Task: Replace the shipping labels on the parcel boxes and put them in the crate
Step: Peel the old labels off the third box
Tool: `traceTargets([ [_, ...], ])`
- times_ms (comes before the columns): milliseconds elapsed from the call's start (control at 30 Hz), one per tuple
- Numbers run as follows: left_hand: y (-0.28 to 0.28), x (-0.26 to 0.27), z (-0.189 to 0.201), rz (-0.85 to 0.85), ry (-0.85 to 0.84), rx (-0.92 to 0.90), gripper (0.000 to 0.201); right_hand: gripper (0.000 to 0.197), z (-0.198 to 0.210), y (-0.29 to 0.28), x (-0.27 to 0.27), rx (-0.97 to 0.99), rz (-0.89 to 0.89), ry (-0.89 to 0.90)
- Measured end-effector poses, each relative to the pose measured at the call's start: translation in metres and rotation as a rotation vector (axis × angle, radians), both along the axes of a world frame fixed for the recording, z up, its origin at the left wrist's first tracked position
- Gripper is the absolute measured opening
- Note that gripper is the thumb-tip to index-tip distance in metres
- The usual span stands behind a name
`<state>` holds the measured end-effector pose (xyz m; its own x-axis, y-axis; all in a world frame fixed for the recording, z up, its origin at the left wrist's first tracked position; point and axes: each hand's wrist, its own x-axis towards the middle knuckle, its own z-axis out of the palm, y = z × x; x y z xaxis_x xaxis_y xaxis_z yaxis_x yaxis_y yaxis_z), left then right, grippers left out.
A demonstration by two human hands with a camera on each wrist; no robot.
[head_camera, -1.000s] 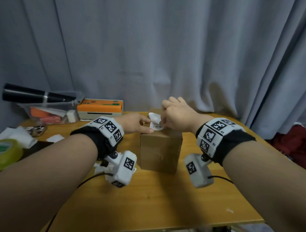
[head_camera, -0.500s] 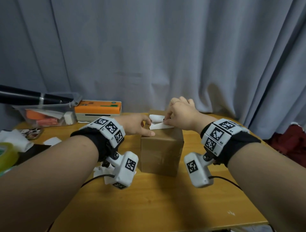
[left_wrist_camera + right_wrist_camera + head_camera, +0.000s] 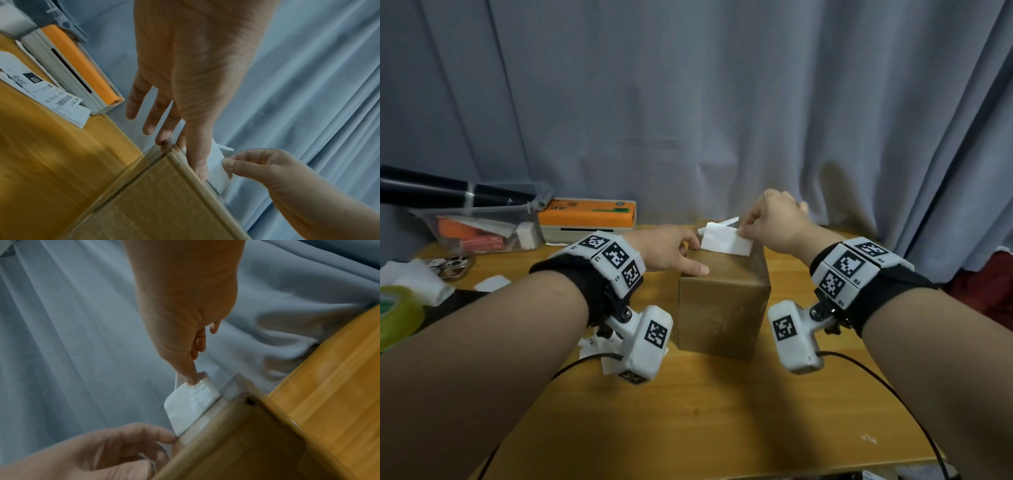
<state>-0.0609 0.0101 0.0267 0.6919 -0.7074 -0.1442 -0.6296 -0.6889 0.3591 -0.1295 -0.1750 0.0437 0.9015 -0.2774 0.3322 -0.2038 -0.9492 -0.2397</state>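
Observation:
A brown cardboard parcel box [image 3: 722, 308] stands upright in the middle of the wooden table [image 3: 722, 411]. My left hand [image 3: 688, 260] rests on its top left edge with straight fingers, the thumb pressing down on the top. My right hand [image 3: 743, 233] pinches a white label [image 3: 726, 241] between thumb and forefinger; the label stands lifted off the box top, blank side toward me. The left wrist view shows the thumb along the box [image 3: 164, 203] edge beside the label [image 3: 218, 164]. In the right wrist view the label [image 3: 191, 402] is still joined to the box [image 3: 246, 443] at its lower edge.
An orange-topped label printer [image 3: 587, 219] sits at the back left, with a stack of printed labels [image 3: 51, 95] in front of it. A clear bin [image 3: 479, 229], a phone [image 3: 452, 267], a tape roll [image 3: 397, 315] and paper scraps [image 3: 602, 353] lie left. A grey curtain [image 3: 722, 102] hangs behind.
My right hand has pulled the label up and to the right, so more of it stands off the box top. My left hand has kept its place on the box.

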Motion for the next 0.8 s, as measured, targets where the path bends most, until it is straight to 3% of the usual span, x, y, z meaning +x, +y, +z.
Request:
traceTargets([
  [500, -0.021, 0.008, 0.008, -0.024, 0.013, 0.095, 0.059, 0.021, 0.012, -0.023, 0.007, 0.004, -0.189, -0.199],
  [800, -0.025, 0.006, 0.007, -0.024, 0.112, 0.083, 0.057, 0.016, 0.013, -0.038, -0.001, 0.079, -0.251, -0.348],
])
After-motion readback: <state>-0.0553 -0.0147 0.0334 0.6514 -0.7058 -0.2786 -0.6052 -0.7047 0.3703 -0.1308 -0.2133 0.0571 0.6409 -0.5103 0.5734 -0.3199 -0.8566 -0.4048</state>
